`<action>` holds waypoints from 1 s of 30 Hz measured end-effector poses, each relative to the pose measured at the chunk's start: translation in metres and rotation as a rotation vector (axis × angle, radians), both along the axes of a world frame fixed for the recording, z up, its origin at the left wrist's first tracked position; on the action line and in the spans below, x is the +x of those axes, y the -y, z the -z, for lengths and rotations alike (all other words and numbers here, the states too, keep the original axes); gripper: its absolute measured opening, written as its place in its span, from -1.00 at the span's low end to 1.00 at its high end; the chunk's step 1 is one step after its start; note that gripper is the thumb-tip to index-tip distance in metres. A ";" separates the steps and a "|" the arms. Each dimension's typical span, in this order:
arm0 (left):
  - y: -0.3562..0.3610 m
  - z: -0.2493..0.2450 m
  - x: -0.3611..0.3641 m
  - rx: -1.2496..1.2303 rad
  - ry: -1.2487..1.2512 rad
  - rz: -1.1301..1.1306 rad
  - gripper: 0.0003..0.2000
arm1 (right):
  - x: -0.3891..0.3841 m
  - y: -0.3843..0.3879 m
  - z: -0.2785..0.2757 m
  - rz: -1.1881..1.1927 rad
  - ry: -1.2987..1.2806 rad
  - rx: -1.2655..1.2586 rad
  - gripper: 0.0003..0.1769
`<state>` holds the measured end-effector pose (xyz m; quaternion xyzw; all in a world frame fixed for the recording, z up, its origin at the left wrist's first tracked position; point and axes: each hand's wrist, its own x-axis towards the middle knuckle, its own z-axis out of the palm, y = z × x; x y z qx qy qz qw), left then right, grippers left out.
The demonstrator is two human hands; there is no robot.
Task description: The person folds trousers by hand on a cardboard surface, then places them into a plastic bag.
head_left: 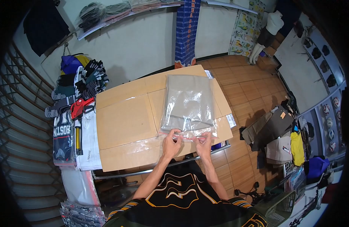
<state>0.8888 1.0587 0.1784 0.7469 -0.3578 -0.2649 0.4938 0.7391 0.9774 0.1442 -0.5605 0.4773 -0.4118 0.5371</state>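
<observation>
A clear plastic bag (187,134) with a red strip along its near edge lies on a flat cardboard sheet (125,117). Inside it is a folded grey-beige garment (189,102); its exact kind cannot be made out. My left hand (171,145) pinches the bag's near edge left of its middle. Towards the right end of the same edge, my right hand (203,145) has thumb and fingers closed on the strip. Both hands stay close together, just past the table's front rail.
Piled socks (83,81), a red tool-like item (82,108) and bagged clothes (64,142) lie left of the cardboard. A metal rail (125,174) runs along the near edge. Boxes (267,126) stand on the tiled floor (235,83) at right.
</observation>
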 end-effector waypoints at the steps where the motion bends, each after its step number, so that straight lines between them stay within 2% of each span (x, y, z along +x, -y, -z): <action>1: 0.000 0.000 -0.001 -0.013 0.001 -0.007 -0.78 | 0.000 0.000 -0.001 -0.001 -0.014 -0.005 -0.51; 5: 0.000 -0.003 0.000 -0.013 0.006 -0.022 -0.77 | 0.001 -0.001 -0.001 0.022 0.048 0.003 -0.50; 7: -0.001 -0.003 0.002 -0.045 -0.038 -0.031 -0.76 | -0.004 -0.001 -0.003 0.042 -0.069 0.067 -0.46; 11: -0.008 0.014 0.018 -0.190 -0.110 -0.135 -0.75 | -0.020 0.006 0.000 0.110 0.036 0.041 -0.48; 13: -0.016 0.020 0.033 -0.198 -0.096 -0.143 -0.73 | -0.036 0.010 -0.009 0.187 -0.010 -0.040 -0.40; 14: -0.019 0.019 0.038 -0.219 -0.179 -0.173 -0.72 | -0.043 0.016 0.004 0.179 0.200 -0.006 -0.38; 15: -0.023 0.018 0.045 -0.239 -0.263 -0.204 -0.71 | -0.052 0.018 0.002 0.183 0.201 -0.007 -0.38; 17: -0.031 0.022 0.058 -0.198 -0.272 -0.199 -0.70 | -0.067 0.021 -0.004 0.224 0.067 0.149 -0.40; 19: -0.036 0.014 0.064 -0.209 -0.338 -0.229 -0.72 | -0.070 0.024 -0.005 0.245 0.080 0.090 -0.44; 25: -0.035 0.011 0.077 -0.149 -0.335 -0.198 -0.77 | -0.077 0.032 -0.016 0.160 0.097 0.130 -0.53; 27: -0.036 0.008 0.080 -0.113 -0.326 -0.163 -0.77 | -0.085 0.034 -0.031 0.024 0.006 0.239 -0.65; 30: -0.039 0.004 0.087 -0.062 -0.237 -0.096 -0.72 | -0.092 0.044 -0.043 -0.059 -0.091 0.254 -0.72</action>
